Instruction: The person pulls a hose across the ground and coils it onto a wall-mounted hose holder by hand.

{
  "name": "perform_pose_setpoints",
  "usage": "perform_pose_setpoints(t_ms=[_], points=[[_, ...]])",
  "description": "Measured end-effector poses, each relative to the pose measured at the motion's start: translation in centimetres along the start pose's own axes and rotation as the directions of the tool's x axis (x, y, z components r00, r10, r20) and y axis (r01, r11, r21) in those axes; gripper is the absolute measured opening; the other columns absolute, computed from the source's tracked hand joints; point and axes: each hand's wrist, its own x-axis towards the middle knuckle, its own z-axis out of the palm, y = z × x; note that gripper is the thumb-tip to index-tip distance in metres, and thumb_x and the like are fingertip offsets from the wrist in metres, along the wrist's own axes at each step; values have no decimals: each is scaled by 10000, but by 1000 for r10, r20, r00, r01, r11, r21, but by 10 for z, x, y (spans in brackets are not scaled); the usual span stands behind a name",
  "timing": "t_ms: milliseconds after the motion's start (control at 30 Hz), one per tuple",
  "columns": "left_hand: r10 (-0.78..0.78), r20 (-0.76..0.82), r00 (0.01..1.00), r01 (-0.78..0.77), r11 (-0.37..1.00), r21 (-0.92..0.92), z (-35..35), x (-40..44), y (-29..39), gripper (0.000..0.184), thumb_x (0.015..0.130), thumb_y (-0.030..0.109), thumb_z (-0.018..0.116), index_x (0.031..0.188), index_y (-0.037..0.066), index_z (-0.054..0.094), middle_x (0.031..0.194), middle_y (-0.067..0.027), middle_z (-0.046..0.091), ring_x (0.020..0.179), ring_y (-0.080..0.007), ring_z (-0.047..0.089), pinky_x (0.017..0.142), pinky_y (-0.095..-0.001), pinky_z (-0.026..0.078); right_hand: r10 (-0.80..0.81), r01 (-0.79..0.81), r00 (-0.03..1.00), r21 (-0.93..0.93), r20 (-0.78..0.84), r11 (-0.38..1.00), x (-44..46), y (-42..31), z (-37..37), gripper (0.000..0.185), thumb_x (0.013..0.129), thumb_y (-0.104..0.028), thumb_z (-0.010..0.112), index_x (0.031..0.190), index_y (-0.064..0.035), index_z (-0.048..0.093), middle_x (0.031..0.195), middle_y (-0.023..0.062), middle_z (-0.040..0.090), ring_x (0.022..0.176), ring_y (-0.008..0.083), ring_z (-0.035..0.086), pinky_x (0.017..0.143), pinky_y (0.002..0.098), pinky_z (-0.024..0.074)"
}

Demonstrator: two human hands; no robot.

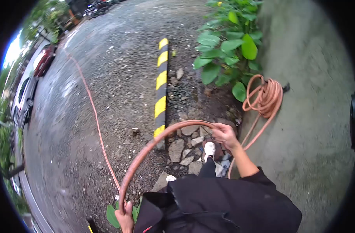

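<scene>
An orange-pink hose (140, 155) arches between my two hands in front of my dark jacket. My left hand (125, 219), at the bottom of the view, is closed round one end of the arch. At the other end my right hand (225, 136) grips the hose with its fingers wrapped round it. From near my left hand a thin length of hose runs away over the gravel to the far left. More hose hangs in a coil (267, 97) on the wall at the right, with loose lengths dropping behind my right forearm.
A black-and-yellow striped curb (161, 85) lies ahead on gravel (119, 77), beside broken stones (176, 150). Leafy plants (224, 50) grow along the concrete wall (313, 116). My white shoe (209, 150) is by the stones. A red car (44, 61) and a grey car (25, 99) stand far left.
</scene>
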Motion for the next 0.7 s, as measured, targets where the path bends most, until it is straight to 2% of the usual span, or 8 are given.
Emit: perform_pose_setpoints(t_ms=[100, 233, 300, 333, 400, 567, 633, 700], points=[[13, 83, 996, -2, 992, -128, 14, 8, 48, 417, 746, 127, 639, 430, 104, 368, 440, 57, 361, 402, -30, 293, 386, -212, 182, -17, 18, 1000, -77, 5, 997, 28, 18, -21, 244, 790, -91, 583, 1017, -11, 544, 682, -25, 503, 512, 17, 398, 433, 160, 297], [291, 241, 926, -218, 933, -288, 43, 61, 73, 488, 832, 479, 443, 529, 103, 372, 470, 33, 329, 388, -67, 290, 378, -215, 191, -41, 39, 999, -142, -11, 989, 67, 6, -54, 208, 787, -84, 577, 980, -9, 557, 687, -16, 516, 570, 39, 450, 510, 180, 371], [272, 151, 951, -197, 903, -383, 82, 75, 108, 459, 861, 491, 358, 612, 107, 382, 497, 35, 326, 403, -67, 295, 388, -213, 202, -106, 105, 994, -364, 18, 925, 99, 14, -91, 215, 755, -93, 604, 949, -8, 570, 718, 6, 545, 632, 100, 501, 607, 236, 419], [262, 156, 953, -174, 887, -428, 103, 79, 135, 443, 873, 472, 345, 630, 104, 388, 504, 36, 331, 411, -65, 302, 391, -213, 206, -147, 154, 987, -532, 56, 833, 117, 18, -114, 229, 734, -111, 624, 940, -21, 579, 751, 24, 561, 664, 136, 528, 642, 267, 435], [291, 182, 939, -229, 926, -299, 165, 80, 203, 432, 881, 451, 341, 626, 105, 389, 506, 40, 328, 420, -58, 299, 395, -212, 205, -187, 80, 981, -980, 46, 181, 143, -13, -149, 258, 682, -158, 661, 918, -71, 601, 851, 68, 567, 783, 227, 552, 733, 334, 439], [258, 623, 739, -126, 960, -249, 334, 84, 278, 300, 905, 323, 376, 778, 63, 456, 604, 57, 342, 483, -28, 283, 417, -192, 212, -382, -206, 862, -919, -332, 336, 242, -80, -329, 155, 569, -83, 661, 709, -60, 599, 705, 125, 592, 687, 259, 590, 634, 350, 466], [311, 663, 680, -188, 949, -253, 408, 89, 299, 249, 910, 274, 386, 823, 50, 452, 613, 51, 343, 524, -34, 304, 451, -194, 254, -497, -277, 779, -921, -382, 274, 261, -127, -373, 93, 610, -108, 606, 683, -52, 596, 671, 139, 603, 665, 286, 599, 619, 378, 465], [395, 692, 604, -286, 918, -275, 472, 99, 305, 276, 912, 309, 379, 777, 73, 426, 623, 56, 334, 509, -20, 288, 439, -174, 228, -359, -484, 777, -855, -517, 184, 279, -163, -415, 204, 613, -179, 585, 769, -57, 633, 747, 156, 618, 738, 296, 606, 699, 376, 476]])
